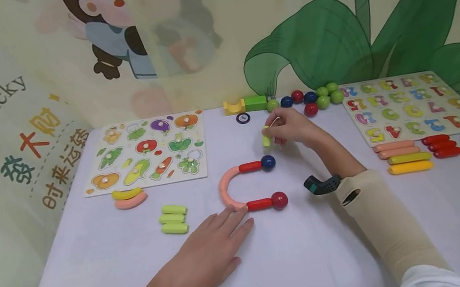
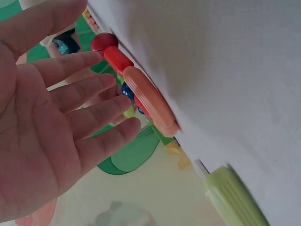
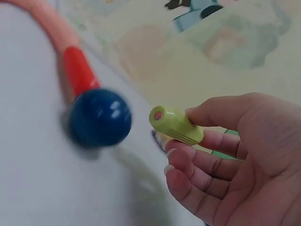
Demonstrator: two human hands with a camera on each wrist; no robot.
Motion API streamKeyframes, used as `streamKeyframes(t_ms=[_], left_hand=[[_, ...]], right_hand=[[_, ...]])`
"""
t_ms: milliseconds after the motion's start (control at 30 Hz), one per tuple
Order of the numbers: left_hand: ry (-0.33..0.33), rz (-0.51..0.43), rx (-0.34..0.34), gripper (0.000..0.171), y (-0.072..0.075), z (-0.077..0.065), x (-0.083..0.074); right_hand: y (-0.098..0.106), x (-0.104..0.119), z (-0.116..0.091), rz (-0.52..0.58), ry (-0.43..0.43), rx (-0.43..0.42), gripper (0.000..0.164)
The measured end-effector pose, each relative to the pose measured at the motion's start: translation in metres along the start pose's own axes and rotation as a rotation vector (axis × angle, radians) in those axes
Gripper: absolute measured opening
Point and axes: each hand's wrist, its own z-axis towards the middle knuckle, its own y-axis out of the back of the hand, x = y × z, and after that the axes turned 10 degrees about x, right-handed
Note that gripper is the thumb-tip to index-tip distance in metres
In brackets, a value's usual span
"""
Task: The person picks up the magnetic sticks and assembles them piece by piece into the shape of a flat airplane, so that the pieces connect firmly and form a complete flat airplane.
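- The right grip [image 1: 287, 127] was pinching a green rod [image 3: 176, 125] between thumb and fingers, held just over the worktop [image 1: 319, 264].
- The left grip [image 1: 214, 250] was spread, fingers straight, its fingertips at the near end of the pink curve [image 1: 224, 189]; firm contact could not be told.
- Between the two grips, the pink curve lay in a U, its ends meeting two red rods [image 1: 250, 166], which led to a blue ball [image 1: 267, 162] and a red ball [image 1: 279, 200]; the blue ball was the nearer to the right grip.
- The worktop was white, softly shadowed under the right grip.
- Left of the left grip lay three green rods [image 1: 173, 218]; farther off were two small curves [image 1: 127, 194] and the vegetable board [image 1: 122, 142].
- Just beyond the right grip, loose balls [image 1: 310, 97] and blocks [image 1: 256, 103] lined the far edge, near a dark disc [image 1: 243, 118].
- Right of the right grip lay the number board [image 1: 438, 133], with assorted rods [image 1: 410, 167] before it.
- Beyond both grips hung a pale cloth [image 1: 212, 84] with a cartoon figure [image 1: 116, 41] and big green leaves [image 1: 321, 35]; far left of the left grip, it read "So Lucky" above Chinese characters.
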Motion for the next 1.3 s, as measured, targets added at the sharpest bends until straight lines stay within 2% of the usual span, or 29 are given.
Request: streamKeyframes(t_ms=[67, 200, 667, 733, 833, 933, 1000, 1133, 1233, 1300], left_hand=[[-0.001, 0.004, 0.009, 0.075, 0.0, 0.0, 0.0], [0.005, -0.003, 0.022, 0.076, 0.0, 0.0, 0.002], [0.023, -0.036, 0.058, 0.079, -0.003, 0.004, 0.006], [0.022, -0.04, 0.052, 0.078, -0.003, 0.004, 0.006], [0.01, -0.039, 0.04, 0.077, -0.002, 0.001, 0.003], [-0.019, -0.033, 0.037, 0.075, -0.002, -0.002, -0.001], [-0.041, -0.031, 0.039, 0.074, -0.002, -0.004, -0.003], [-0.075, -0.047, 0.046, 0.074, -0.001, -0.007, -0.005], [-0.092, -0.054, 0.049, 0.074, -0.002, -0.01, -0.006], [-0.097, -0.045, 0.047, 0.073, -0.003, -0.012, -0.006]], right_hand=[[-0.002, -0.006, 0.004, -0.037, -0.044, 0.045, 0.03], [-0.008, -0.014, 0.009, -0.089, -0.033, 0.11, 0.031], [-0.01, -0.016, 0.007, -0.108, 0.023, 0.132, 0.029], [-0.01, -0.014, 0.006, -0.151, 0.027, 0.12, 0.029], [-0.013, -0.004, 0.003, -0.279, 0.063, 0.074, 0.028], [-0.025, 0.019, -0.002, -0.426, 0.189, 0.072, 0.028], [-0.038, 0.039, -0.005, -0.495, 0.324, 0.151, 0.027], [-0.076, 0.077, -0.006, -0.559, 0.549, 0.471, 0.029], [-0.106, 0.097, -0.004, -0.61, 0.62, 0.673, 0.032], [-0.124, 0.106, -0.001, -0.647, 0.655, 0.748, 0.035]])
